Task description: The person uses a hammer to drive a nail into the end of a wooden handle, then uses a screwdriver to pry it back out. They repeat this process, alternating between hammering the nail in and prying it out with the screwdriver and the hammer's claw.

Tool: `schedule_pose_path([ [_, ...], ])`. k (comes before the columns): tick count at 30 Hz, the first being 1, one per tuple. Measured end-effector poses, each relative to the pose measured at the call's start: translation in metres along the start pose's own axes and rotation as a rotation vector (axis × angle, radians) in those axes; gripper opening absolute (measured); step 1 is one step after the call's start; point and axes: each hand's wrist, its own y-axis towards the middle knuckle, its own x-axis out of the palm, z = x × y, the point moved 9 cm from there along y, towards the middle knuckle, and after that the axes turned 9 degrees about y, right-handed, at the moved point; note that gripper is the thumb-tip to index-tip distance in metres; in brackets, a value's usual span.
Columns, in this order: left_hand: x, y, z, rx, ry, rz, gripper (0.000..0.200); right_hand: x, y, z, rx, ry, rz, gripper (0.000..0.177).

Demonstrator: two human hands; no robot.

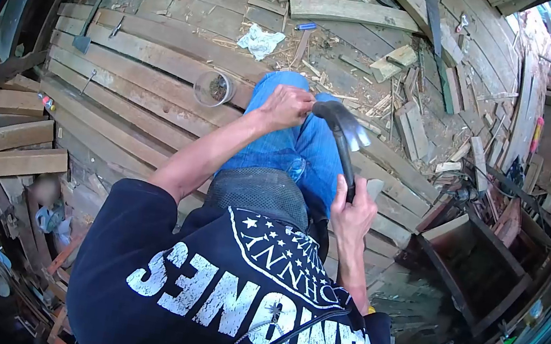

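So the right hand [352, 215] was wrapped round the hammer [346, 150] handle mid-frame. The left hand [286, 107] was clamped over its head, probably to steady it. A plastic cup [213, 88] sat just left.

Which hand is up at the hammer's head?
The left hand, reaching out over the jeans to the head of the hammer; the right hand grips the handle nearer the body.

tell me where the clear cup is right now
In the head view the clear cup stands on the wooden planks left of centre, just left of the left hand gripping the hammer.
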Motion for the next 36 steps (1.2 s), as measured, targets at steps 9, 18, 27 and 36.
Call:
schedule_pose_path([
  [9,-0.001,-0.013,-0.013,-0.134,-0.065,-0.013,0.012,-0.025,0.003,0.004,0.065,0.101,0.127,0.018],
  [18,-0.003,-0.013,-0.017,-0.327,-0.208,-0.002,0.008,-0.027,-0.004,0.019,0.213,0.152,0.147,0.021],
  [27,0.005,-0.004,-0.013,-0.18,-0.118,0.082,0.01,-0.059,0.022,0.001,0.228,0.27,-0.046,0.03],
  [36,0.02,-0.018,-0.012,-0.168,-0.237,0.109,0.011,-0.064,-0.026,-0.024,0.21,1.161,0.106,0.036],
])
